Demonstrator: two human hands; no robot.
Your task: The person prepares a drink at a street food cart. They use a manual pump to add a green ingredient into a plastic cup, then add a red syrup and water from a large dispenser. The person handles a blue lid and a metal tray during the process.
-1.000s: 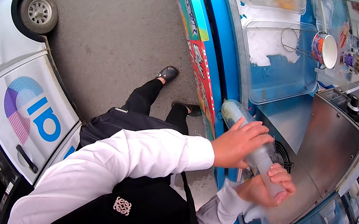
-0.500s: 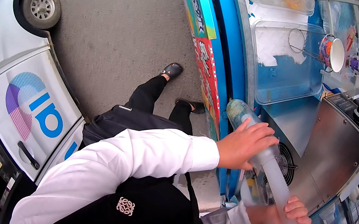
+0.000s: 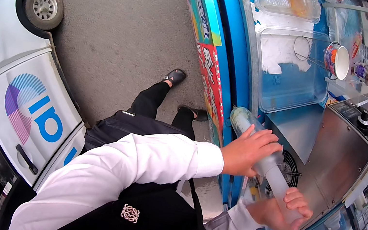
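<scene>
My left hand (image 3: 252, 151) is closed around a clear, wide cylinder (image 3: 242, 119), which has pale greenish stuff in its far end. From the near end of the cylinder comes a narrower, frosted white tube (image 3: 277, 181), like a plunger. My right hand (image 3: 281, 212) grips the lower end of this tube, its fingers wrapped round it and slightly blurred. Cylinder and tube lie in one slanting line above the edge of the blue stall counter. What exactly is inside the cylinder is too unclear to name.
A steel machine with a black knob (image 3: 364, 117) stands at the right. Beyond my hands lies a clear plastic tray (image 3: 291, 92), with a paper cup (image 3: 341, 64) in a wire holder near it. A black round grille (image 3: 288, 169) sits behind the tube. A white car (image 3: 32, 98) is parked at left.
My right hand has moved up and left towards my left hand, and less of the frosted tube shows outside the cylinder. My left hand stays in nearly the same place on the cylinder.
</scene>
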